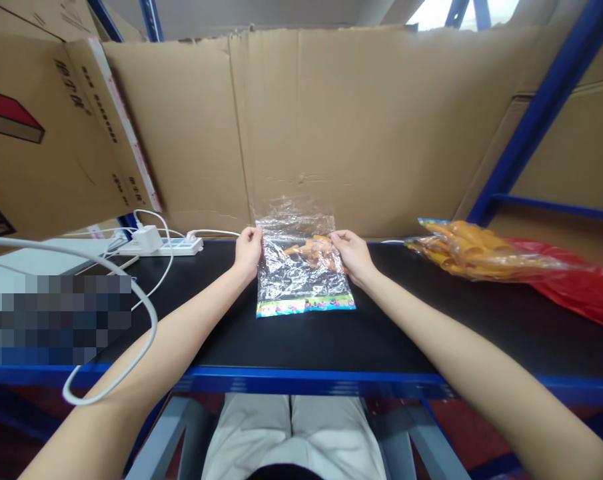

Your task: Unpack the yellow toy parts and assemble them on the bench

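Pale trousers point(291, 433) of the seated person, bottom centre of the frame, below the blue metal front edge point(331, 383) of a black-topped work table point(291, 340). Two bare forearms run up from the lower corners to the middle. Left hand point(248, 252) pinches the left side of a clear crinkled plastic bag with a colourful printed bottom strip point(301, 277); right hand point(352, 255) grips its right side, fingers closed on the film. Bag lies flat on the table at frame centre, orange pieces point(311, 250) showing inside its upper part between the hands. Right of centre, well apart: a pile of orange pieces in clear wrapping point(466, 250) resting against red plastic sheeting point(581, 287). Left of centre: white power strip point(164, 247) with a white plug block point(146, 238), white cable point(151, 313) looping toward the lower left. Brown cardboard sheet point(331, 127) stands behind, closing off the back; blue rack upright point(546, 107) at upper right; a printed carton point(46, 133) at upper left.
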`<state>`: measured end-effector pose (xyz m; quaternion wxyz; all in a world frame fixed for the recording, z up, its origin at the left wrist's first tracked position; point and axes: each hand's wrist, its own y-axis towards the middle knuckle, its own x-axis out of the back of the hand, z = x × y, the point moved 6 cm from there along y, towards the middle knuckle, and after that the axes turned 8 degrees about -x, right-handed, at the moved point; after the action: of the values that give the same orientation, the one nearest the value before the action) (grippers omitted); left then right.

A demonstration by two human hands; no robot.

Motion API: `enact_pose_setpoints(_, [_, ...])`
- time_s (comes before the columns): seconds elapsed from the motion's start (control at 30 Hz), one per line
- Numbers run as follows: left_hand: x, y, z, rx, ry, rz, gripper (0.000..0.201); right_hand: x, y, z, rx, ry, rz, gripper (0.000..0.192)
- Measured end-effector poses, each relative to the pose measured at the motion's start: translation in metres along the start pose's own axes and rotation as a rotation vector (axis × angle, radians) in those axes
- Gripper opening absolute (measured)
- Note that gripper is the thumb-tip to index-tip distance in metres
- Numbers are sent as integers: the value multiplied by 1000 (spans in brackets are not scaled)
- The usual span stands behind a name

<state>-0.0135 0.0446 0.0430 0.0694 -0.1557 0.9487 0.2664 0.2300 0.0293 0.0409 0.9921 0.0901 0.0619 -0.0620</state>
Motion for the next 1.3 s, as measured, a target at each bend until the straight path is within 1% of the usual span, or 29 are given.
enact_pose_setpoints(0.07, [4, 0, -2, -18, 20, -61, 26, -3, -3, -4, -79, -42, 26, 22])
enact_pose_setpoints(0.13, [9, 1, -4, -21, 57, -128, 24, -8, -6, -8, -140, -97, 93, 26])
enact_pose_setpoints(0.17, [12, 2, -5, -14, 77, -155, 22, -11, -8, -8, -137, -129, 130, 28])
enact_pose_setpoints(0.23, [16, 4, -5, 5, 109, -180, 21, -15, -10, -5, -71, -195, 169, 31])
enact_pose_setpoints(0.3, [19, 7, -4, 8, 130, -183, 23, -15, -10, -1, 19, -239, 153, 31])
enact_pose_setpoints(0.37, [21, 11, -2, -5, 153, -179, 29, -13, -9, 2, 73, -256, 125, 32])
enact_pose_setpoints(0.5, [25, 16, 1, -32, 198, -162, 36, -10, -4, 1, 88, -288, 121, 36])
enact_pose_setpoints(0.63, [25, 20, 4, -65, 247, -90, 36, -8, -2, 1, 108, -270, 123, 40])
enact_pose_setpoints(0.7, [25, 22, 3, -117, 286, -43, 32, -7, -2, 2, 120, -225, 118, 41])
enact_pose_setpoints(0.73, [24, 23, 2, -167, 315, -19, 29, -5, -1, 3, 130, -197, 101, 41])
enact_pose_setpoints(0.8, [21, 21, -7, -325, 410, 13, 25, 2, 2, 6, 170, -142, 27, 39])
enact_pose_setpoints(0.83, [17, 17, -14, -424, 475, 33, 27, 6, 4, 8, 192, -120, -24, 38])
enact_pose_setpoints(0.9, [4, 3, -30, -634, 615, 119, 39, 16, 8, 11, 225, -87, -126, 37])
enact_pose_setpoints(0.93, [-6, -8, -37, -734, 678, 208, 46, 21, 9, 12, 238, -78, -170, 37])
enact_pose_setpoints(0.97, [-18, -21, -43, -836, 722, 322, 52, 25, 11, 13, 251, -71, -209, 37])
enact_pose_setpoints(1.0, [-30, -35, -47, -927, 772, 470, 58, 28, 11, 14, 265, -65, -243, 37])
enact_pose_setpoints(1.07, [-52, -63, -46, -1035, 876, 771, 63, 32, 11, 16, 290, -65, -285, 39])
enact_pose_setpoints(1.1, [-58, -72, -43, -1059, 917, 874, 59, 32, 11, 17, 298, -68, -287, 39])
enact_pose_setpoints(1.17, [-65, -81, -36, -1076, 970, 960, 52, 29, 8, 18, 314, -76, -271, 41])
enact_pose_setpoints(1.2, [-66, -81, -32, -1074, 985, 978, 53, 27, 7, 18, 320, -88, -257, 42])
enact_pose_setpoints(1.3, [-62, -72, -23, -1060, 1005, 974, 60, 19, 2, 15, 297, -144, -216, 45])
